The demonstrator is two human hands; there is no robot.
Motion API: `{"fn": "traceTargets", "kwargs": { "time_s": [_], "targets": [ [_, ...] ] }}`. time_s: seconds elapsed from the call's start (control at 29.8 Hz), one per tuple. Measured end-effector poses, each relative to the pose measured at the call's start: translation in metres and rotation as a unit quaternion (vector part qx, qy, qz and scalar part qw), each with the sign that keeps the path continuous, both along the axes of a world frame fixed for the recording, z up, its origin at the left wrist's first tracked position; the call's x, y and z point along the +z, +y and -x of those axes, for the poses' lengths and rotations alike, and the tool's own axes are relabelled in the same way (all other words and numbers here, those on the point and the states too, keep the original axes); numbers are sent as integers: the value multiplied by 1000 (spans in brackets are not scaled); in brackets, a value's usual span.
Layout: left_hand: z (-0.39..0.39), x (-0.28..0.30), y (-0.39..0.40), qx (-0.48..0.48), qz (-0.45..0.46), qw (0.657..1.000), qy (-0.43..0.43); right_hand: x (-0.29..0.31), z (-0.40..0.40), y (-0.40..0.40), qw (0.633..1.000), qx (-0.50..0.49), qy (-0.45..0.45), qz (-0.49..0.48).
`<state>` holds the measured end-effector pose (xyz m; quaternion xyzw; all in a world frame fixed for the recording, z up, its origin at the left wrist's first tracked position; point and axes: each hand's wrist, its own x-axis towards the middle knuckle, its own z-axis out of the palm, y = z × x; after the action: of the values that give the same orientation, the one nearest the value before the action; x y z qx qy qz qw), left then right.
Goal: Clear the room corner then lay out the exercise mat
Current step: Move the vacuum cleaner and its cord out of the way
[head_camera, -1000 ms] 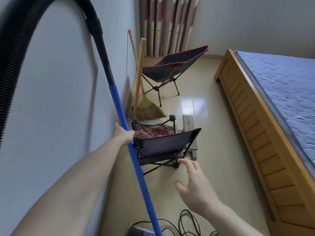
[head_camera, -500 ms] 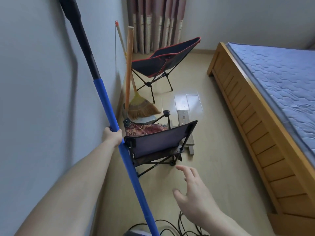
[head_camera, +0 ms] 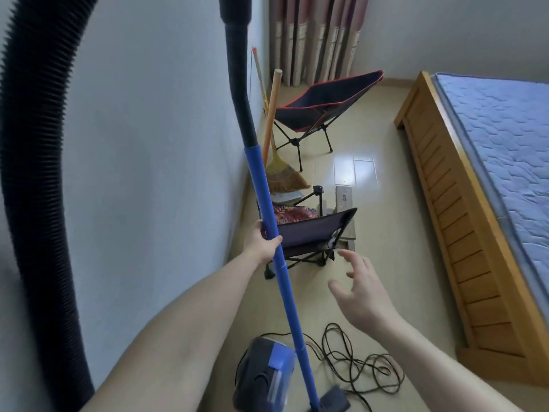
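My left hand (head_camera: 263,243) grips the blue tube (head_camera: 285,281) of a vacuum wand that stands nearly upright next to the wall. Its black upper part (head_camera: 237,69) joins a ribbed black hose (head_camera: 32,203) arching over the left of the view. The vacuum body (head_camera: 264,379) lies on the floor at the bottom, its floor head (head_camera: 332,402) beside it. My right hand (head_camera: 361,289) hovers open over the floor, fingers spread, holding nothing. A small folding chair (head_camera: 312,233) stands just beyond both hands. No exercise mat is in view.
A black power cord (head_camera: 356,361) lies in loose loops on the floor. Two brooms (head_camera: 282,173) lean on the wall (head_camera: 148,144). A larger red-trimmed folding chair (head_camera: 326,105) stands near the curtains (head_camera: 318,37). A wooden bed (head_camera: 463,203) with a blue mattress fills the right side.
The view has tilted down, so the vacuum body and cord now show. The wand stands more upright and nearer the middle. My right hand stays open, slightly raised.
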<state>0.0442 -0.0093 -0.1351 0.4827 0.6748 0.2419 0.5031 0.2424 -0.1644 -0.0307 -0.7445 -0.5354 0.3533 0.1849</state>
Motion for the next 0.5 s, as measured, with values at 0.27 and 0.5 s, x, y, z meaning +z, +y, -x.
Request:
{"fn": "traceTargets", "kwargs": {
  "time_s": [0.27, 0.5],
  "targets": [
    [-54, 88, -132, -148, -55, 987, 3, 124, 10, 10, 996, -3, 55, -74],
    [-92, 154, -232, -255, -87, 957, 106, 158, -2, -46, 983, -101, 110, -105]
  ]
}}
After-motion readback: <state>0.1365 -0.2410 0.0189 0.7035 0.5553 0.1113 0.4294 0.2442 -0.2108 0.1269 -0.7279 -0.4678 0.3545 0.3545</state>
